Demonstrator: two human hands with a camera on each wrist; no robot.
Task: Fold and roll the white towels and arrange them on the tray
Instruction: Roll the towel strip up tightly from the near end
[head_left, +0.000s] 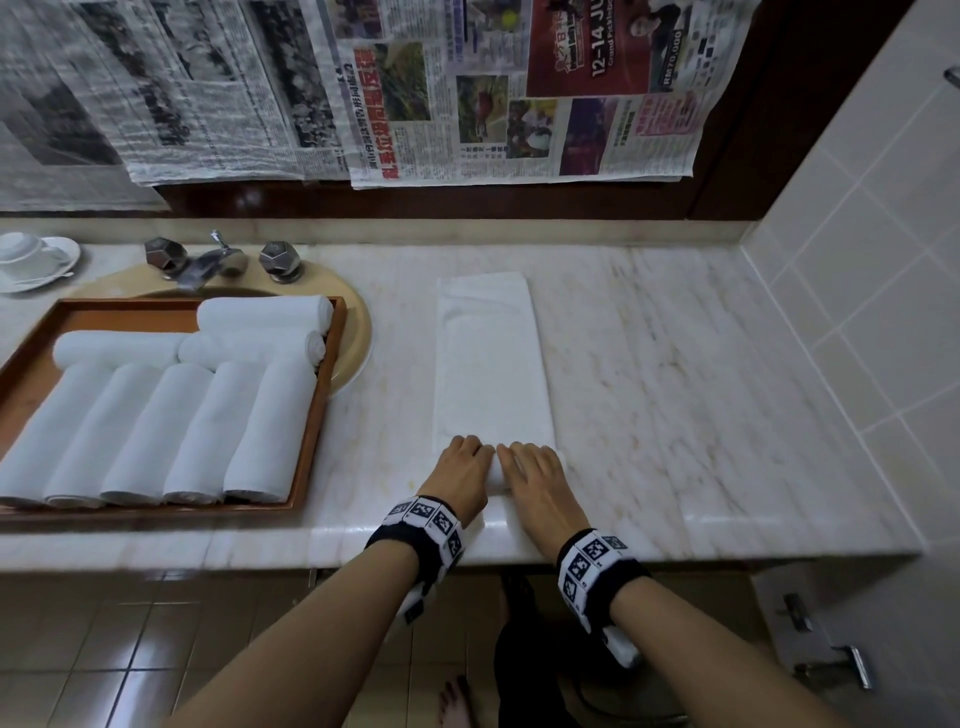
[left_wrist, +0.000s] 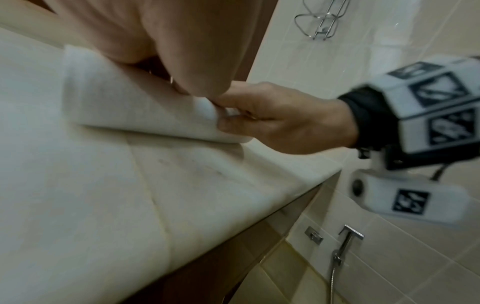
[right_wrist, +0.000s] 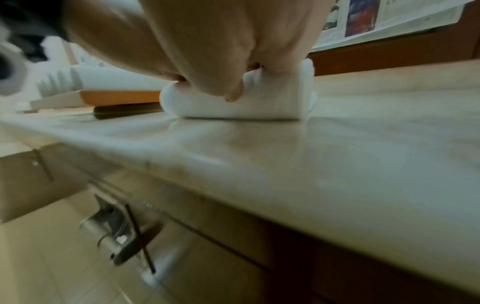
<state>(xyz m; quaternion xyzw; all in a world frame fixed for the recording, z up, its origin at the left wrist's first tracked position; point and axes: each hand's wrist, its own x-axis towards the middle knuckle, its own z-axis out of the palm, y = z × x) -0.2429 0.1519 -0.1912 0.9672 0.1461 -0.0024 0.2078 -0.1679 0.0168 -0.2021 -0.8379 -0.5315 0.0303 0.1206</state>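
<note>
A white towel (head_left: 491, 358), folded into a long strip, lies on the marble counter (head_left: 675, 364) and runs away from me. Its near end is rolled up into a short roll (left_wrist: 135, 111) (right_wrist: 241, 105). My left hand (head_left: 465, 467) and right hand (head_left: 532, 475) sit side by side on that roll, fingers curled over it and thumbs tucked under. To the left a wooden tray (head_left: 311, 431) holds several rolled white towels (head_left: 156, 431), a row in front and three laid across behind.
The tray rests partly over a beige sink (head_left: 358, 332) with a chrome tap (head_left: 208, 262). A white cup and saucer (head_left: 31, 260) stand at the far left. Newspapers (head_left: 363, 88) hang on the wall behind. A tiled wall (head_left: 872, 260) closes the right side.
</note>
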